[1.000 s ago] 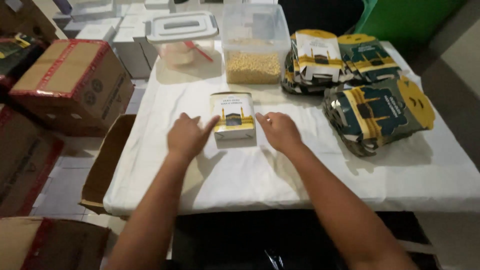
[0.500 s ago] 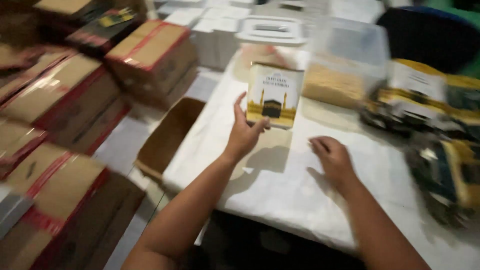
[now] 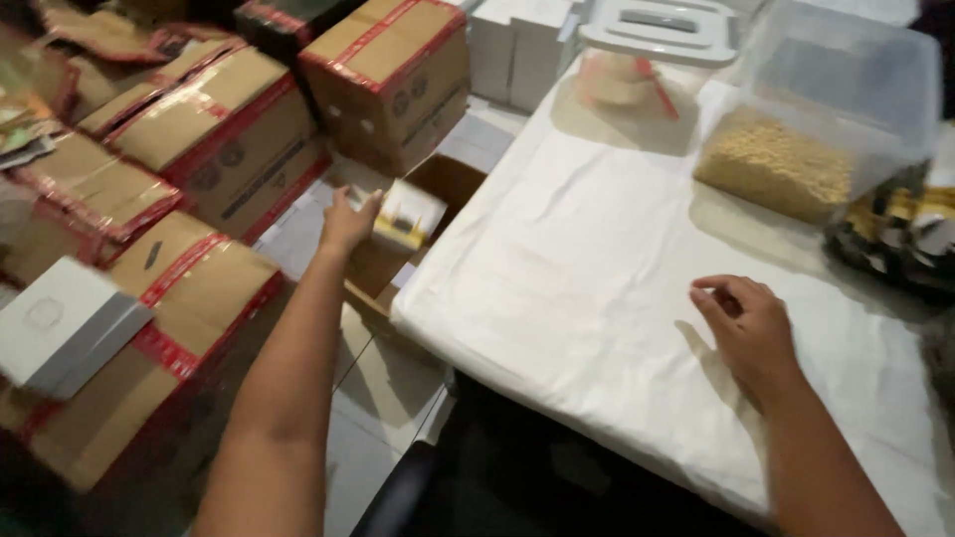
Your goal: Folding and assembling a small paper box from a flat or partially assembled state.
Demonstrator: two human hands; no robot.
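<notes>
Beside the bench (image 3: pixel 597 268): one open carton (image 3: pixel 438 184) and one small printed box (image 3: pixel 408 214). On it: two clear tubs, one lidded (image 3: pixel 652 30), one holding grain (image 3: pixel 826 99).

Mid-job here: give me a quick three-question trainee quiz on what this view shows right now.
1. True or false: the left hand holds the small printed box over the open cardboard carton beside the table.
2. What does the right hand rest on?
A. a sealed box
B. the white tablecloth
C. the clear tub
3. What fills the bottom of the clear tub?

Key
1. True.
2. B.
3. Yellowish grains.
</notes>
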